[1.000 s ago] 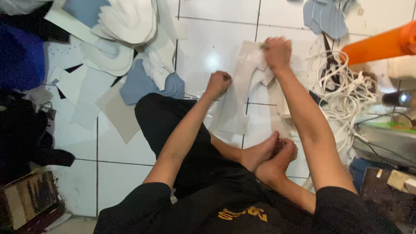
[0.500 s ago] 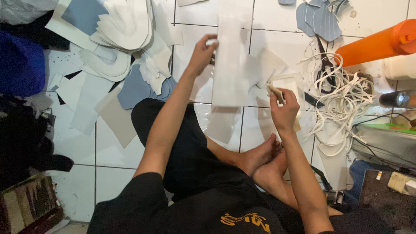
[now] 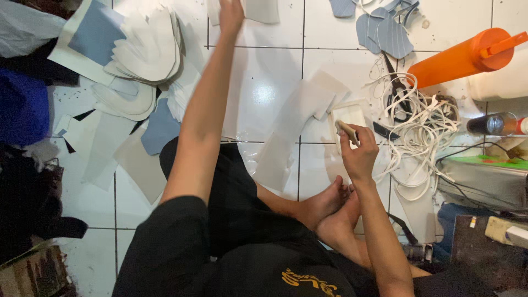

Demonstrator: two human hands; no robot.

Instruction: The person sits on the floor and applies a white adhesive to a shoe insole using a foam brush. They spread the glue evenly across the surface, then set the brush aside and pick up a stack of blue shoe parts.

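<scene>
Beside the small white tray (image 3: 352, 115), which lies on the tiled floor (image 3: 264, 93), the right hand (image 3: 358, 148) is clenched around a short pale brush-like tool (image 3: 347, 130), whose tip rests over the tray's near edge. Just left of the tray lie loose white cut sheets (image 3: 300, 118), overlapping one another and running down toward the person's crossed bare feet (image 3: 335, 206). Right of the tray a tangle of white strips (image 3: 426, 129) spreads out, with black-handled scissors (image 3: 397, 99) lying on its left side, close to the tray's upper right corner. Beyond the tangle, up and right of the tray, an orange squeeze bottle (image 3: 467, 55) lies tilted, and a dark bottle with a clear middle (image 3: 492, 124) lies on its side below it.

Far up and left of the tray, at the top edge of the view, the left hand (image 3: 231, 14) is stretched out on a straight arm and touches a white sheet (image 3: 261, 10); the frame cuts the fingers, so I cannot tell whether they grip it. Bare glossy tile between that arm and the tray gives the widest free floor. Well left of the tray, past the arm, stacks of white curved cut pieces (image 3: 148, 49) and blue-grey pieces (image 3: 159, 126) crowd the floor. Up and right of the tray, near the top edge, more blue-grey pieces (image 3: 390, 33) lie.
</scene>
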